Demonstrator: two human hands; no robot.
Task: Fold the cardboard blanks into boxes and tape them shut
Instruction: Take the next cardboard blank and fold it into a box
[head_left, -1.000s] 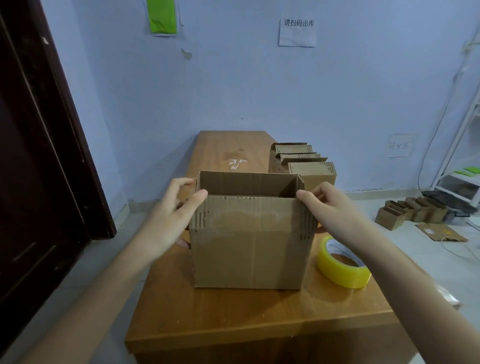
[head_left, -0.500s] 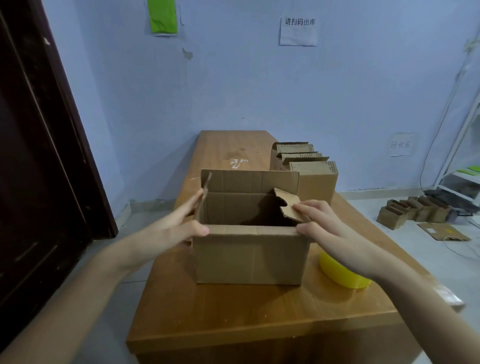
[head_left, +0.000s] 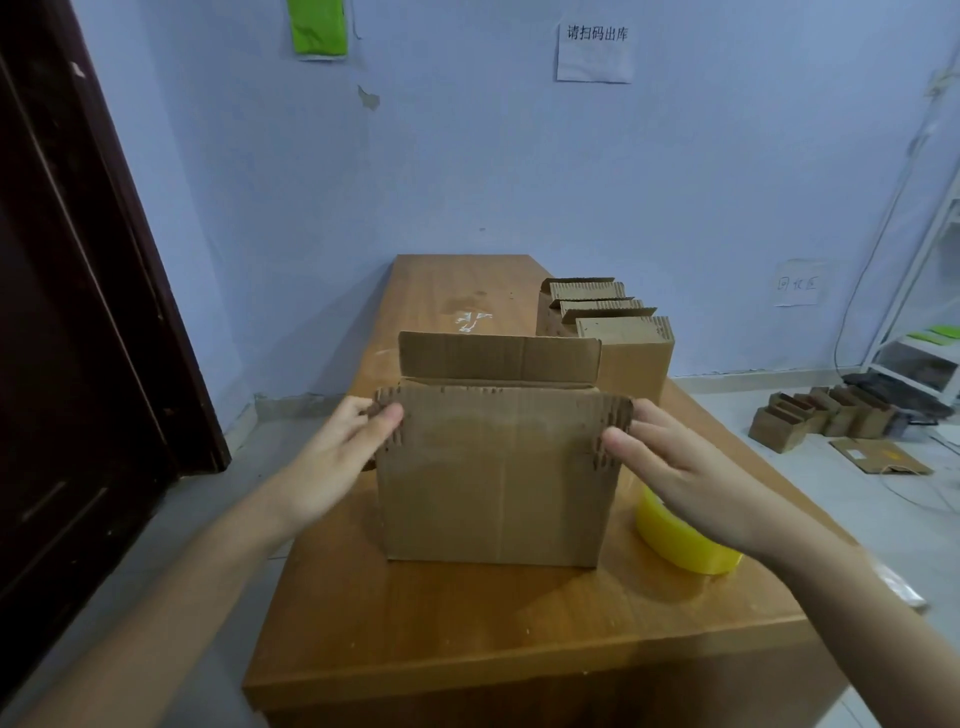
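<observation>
- Since half a second ago, we have raised the near flap (head_left: 501, 415) upright again.
- Our left hand (head_left: 332, 457) and right hand (head_left: 670, 462) pinch its corners.
- The box (head_left: 493, 499) stands mid-table (head_left: 467, 644); tape roll (head_left: 680, 545) by the right edge.

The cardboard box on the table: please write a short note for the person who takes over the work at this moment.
Left hand pinches the left end of the near flap; right hand pinches its right end.
The cardboard box stands on the table; its far flap is upright.
The yellow tape roll lies right of the box; folded blanks stand behind.
Done: box is erected.
Left: close the top flaps, tape the seam.
</observation>
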